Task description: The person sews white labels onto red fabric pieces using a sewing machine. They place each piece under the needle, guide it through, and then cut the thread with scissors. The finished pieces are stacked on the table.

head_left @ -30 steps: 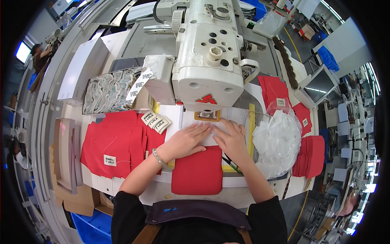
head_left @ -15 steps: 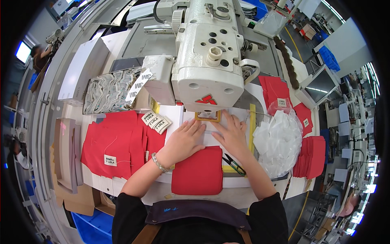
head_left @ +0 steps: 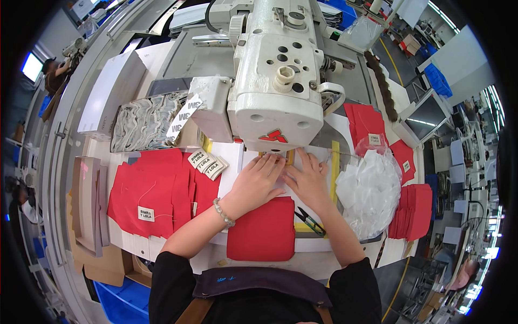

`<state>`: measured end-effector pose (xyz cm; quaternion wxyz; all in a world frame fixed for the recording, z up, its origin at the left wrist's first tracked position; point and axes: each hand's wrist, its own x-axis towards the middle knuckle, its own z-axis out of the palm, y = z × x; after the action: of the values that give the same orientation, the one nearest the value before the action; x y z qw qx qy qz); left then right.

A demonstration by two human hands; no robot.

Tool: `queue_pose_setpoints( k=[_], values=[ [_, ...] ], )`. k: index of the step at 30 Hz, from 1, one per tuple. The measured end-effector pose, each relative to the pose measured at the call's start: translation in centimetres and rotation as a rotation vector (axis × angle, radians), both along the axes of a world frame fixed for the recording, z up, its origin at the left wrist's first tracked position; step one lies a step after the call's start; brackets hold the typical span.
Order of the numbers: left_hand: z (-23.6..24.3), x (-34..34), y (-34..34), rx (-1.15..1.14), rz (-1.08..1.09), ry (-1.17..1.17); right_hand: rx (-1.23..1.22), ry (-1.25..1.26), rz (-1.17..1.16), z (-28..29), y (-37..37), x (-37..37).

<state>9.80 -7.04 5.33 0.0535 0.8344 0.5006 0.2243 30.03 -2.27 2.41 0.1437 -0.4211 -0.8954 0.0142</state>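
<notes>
Beneath the head of a white industrial sewing machine (head_left: 278, 116), my left hand (head_left: 259, 178) lies with its fingers stretched forward over the small yellow frame (head_left: 290, 157), covering much of it. My right hand (head_left: 307, 181) rests flat at the frame's right side, fingers spread and thumb toward the left hand. Both are open; whatever lies under the left fingertips is hidden. A stack of red fabric pieces (head_left: 261, 229) sits just in front of my body, below the hands. Green-handled thread snips (head_left: 310, 221) lie beside my right forearm.
Left are red pieces with sewn labels (head_left: 140, 189), loose cream labels (head_left: 208, 163), a box of folded strips (head_left: 143, 124) and an open cardboard box (head_left: 89, 205). To the right stand a bag of white pieces (head_left: 369, 194), more red fabric (head_left: 413, 210) and a small screen (head_left: 426, 116).
My left hand has slid right and slightly forward, and its fingers now cover the yellow frame that showed before. My right hand has barely moved.
</notes>
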Motion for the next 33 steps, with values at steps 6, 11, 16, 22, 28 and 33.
queue_pose_setpoints(
  k=[6, 11, 16, 22, 28, 33],
  values=[
    [-0.8, 0.5, 1.0, -0.009, 0.011, -0.022, -0.016, -0.014, -0.025, -0.5, -0.1, 0.0],
    [-1.1, 0.7, 1.6, 0.015, 0.008, -0.045, 0.005, -0.027, -0.027, -0.6, -0.2, -0.1],
    [-1.4, 1.1, 2.0, 0.047, -0.012, -0.021, 0.044, -0.041, -0.04, 0.0, -0.4, 0.1],
    [-0.9, 0.3, 2.1, -0.042, -0.026, 0.064, -0.084, -0.065, -0.05, 5.2, -2.6, 2.1],
    [0.6, -1.9, 0.9, -0.087, -0.183, -0.091, -0.448, -0.105, 0.052, 8.3, -6.8, 5.9],
    [1.3, 0.3, -3.6, -0.23, -0.309, -0.026, -0.419, -0.041, -0.01, 7.0, -8.9, 6.4]
  ],
)
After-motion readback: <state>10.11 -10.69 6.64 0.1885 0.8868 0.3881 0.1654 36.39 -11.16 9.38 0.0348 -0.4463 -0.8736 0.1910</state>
